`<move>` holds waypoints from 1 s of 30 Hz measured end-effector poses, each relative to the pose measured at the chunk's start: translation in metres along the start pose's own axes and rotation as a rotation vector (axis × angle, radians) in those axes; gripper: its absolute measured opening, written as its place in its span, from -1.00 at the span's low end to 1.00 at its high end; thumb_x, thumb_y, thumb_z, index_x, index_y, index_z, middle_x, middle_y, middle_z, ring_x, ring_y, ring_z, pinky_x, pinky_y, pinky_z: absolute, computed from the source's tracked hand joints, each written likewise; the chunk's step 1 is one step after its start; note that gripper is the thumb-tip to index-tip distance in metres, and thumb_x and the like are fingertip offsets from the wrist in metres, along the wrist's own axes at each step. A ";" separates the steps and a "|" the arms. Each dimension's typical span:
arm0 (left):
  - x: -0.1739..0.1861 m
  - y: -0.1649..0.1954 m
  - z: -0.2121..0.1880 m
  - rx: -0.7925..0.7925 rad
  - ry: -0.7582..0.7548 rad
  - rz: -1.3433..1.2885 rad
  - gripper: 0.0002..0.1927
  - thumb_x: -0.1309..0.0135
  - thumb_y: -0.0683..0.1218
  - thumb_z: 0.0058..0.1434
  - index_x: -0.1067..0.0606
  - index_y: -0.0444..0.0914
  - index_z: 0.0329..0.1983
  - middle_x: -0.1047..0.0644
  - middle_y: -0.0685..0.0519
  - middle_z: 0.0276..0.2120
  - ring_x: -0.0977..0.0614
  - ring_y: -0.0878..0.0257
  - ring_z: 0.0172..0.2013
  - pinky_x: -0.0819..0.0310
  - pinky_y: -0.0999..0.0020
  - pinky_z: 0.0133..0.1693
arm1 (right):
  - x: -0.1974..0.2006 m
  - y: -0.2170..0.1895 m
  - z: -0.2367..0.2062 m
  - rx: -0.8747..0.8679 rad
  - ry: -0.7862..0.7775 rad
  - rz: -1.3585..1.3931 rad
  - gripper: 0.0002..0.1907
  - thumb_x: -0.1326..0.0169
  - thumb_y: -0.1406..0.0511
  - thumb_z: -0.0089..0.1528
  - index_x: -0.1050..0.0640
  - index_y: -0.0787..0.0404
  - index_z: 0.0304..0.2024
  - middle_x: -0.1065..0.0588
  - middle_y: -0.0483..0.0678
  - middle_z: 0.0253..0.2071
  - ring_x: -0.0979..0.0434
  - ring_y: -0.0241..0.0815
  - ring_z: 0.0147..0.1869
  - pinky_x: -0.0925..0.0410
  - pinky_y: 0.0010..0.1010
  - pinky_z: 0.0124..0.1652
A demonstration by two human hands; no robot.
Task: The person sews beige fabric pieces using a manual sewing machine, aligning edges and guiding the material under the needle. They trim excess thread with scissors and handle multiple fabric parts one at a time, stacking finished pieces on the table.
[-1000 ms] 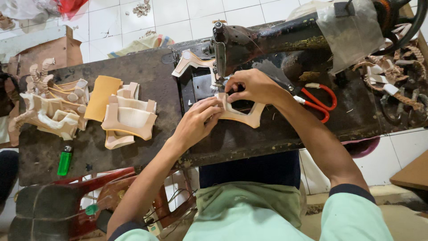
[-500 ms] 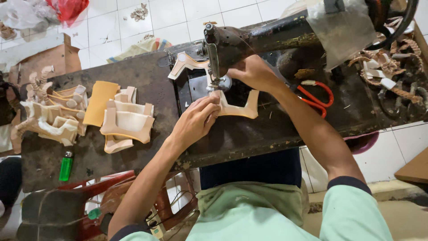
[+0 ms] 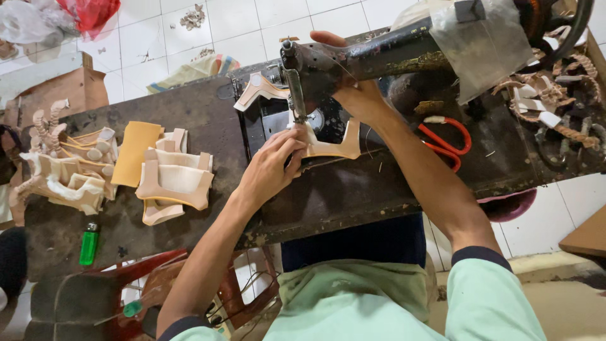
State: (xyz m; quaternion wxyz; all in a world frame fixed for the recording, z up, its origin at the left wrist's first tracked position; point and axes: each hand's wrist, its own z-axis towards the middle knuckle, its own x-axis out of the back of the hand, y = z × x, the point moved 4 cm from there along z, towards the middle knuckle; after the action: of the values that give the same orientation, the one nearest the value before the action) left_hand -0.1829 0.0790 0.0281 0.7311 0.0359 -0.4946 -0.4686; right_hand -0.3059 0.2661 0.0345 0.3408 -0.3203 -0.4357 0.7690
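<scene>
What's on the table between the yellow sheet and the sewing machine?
In the head view, a stack of beige cut pieces lies between the yellow sheet and sewing machine.

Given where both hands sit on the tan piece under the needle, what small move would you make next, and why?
Probably ease the tan piece onward under the needle: the left hand presses its near edge, the right hand steadies it behind the sewing machine, so it looks ready to feed.

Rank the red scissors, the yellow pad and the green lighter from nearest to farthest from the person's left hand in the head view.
1. Yellow pad: left of the left hand, beside the stack of tan pieces.
2. Red scissors: on the right side, past the right forearm.
3. Green lighter: near the table's front left corner.
</scene>
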 end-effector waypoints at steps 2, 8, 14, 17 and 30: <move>-0.001 -0.003 0.001 0.011 -0.011 -0.019 -0.85 -0.17 -0.25 0.27 -0.49 -0.33 -0.11 -0.55 -0.11 0.04 -0.56 -0.08 0.16 -0.49 0.10 0.16 | 0.006 0.010 0.002 -0.004 0.013 0.052 -0.32 -0.18 0.54 0.33 -0.29 0.18 0.46 -0.54 -0.18 0.08 -0.50 -0.44 0.05 -0.41 -0.51 0.02; -0.004 -0.005 0.001 0.012 -0.014 0.002 -0.86 -0.15 -0.24 0.29 -0.49 -0.33 -0.10 -0.55 -0.13 0.07 -0.55 -0.09 0.17 -0.47 0.10 0.17 | 0.033 0.033 -0.014 -0.560 -0.041 -0.993 -0.79 -0.18 0.26 0.48 -0.63 0.33 -0.02 -0.56 0.09 -0.28 -0.51 -0.11 -0.26 -0.40 -0.29 -0.23; -0.002 -0.009 0.001 0.020 -0.022 0.010 -0.85 -0.18 -0.22 0.29 -0.50 -0.33 -0.11 -0.54 -0.14 0.05 -0.57 -0.11 0.11 -0.48 0.10 0.12 | 0.007 -0.040 -0.070 -0.004 0.010 -0.852 -0.67 -0.15 0.35 0.38 -0.45 0.28 0.18 -0.63 0.00 -0.04 -0.69 -0.17 0.03 -0.52 -0.38 0.00; -0.001 -0.011 0.003 0.008 -0.001 0.033 -0.86 -0.19 -0.21 0.31 -0.51 -0.32 -0.11 -0.54 -0.12 0.04 -0.58 -0.09 0.09 -0.49 0.10 0.12 | 0.007 -0.065 -0.098 -0.019 0.119 -0.902 -0.63 -0.16 0.35 0.37 -0.45 0.26 0.21 -0.64 -0.04 -0.04 -0.69 -0.19 0.02 -0.51 -0.37 0.03; -0.016 -0.017 0.014 0.053 0.037 0.106 -0.85 -0.26 -0.16 0.28 -0.57 -0.20 -0.11 -0.44 -0.19 0.10 -0.54 -0.15 0.07 -0.47 0.03 0.08 | 0.067 -0.100 -0.187 -0.231 0.095 -1.463 -0.43 -0.22 0.22 0.24 -0.41 0.20 0.28 -0.46 0.13 0.17 -0.46 0.22 0.24 -0.36 -0.07 0.20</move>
State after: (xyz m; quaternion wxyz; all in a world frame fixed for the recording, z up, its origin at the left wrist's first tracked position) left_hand -0.2054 0.0873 0.0154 0.7628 0.0377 -0.4944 -0.4152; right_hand -0.1709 0.4436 0.0328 0.7486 -0.0151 -0.6008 0.2801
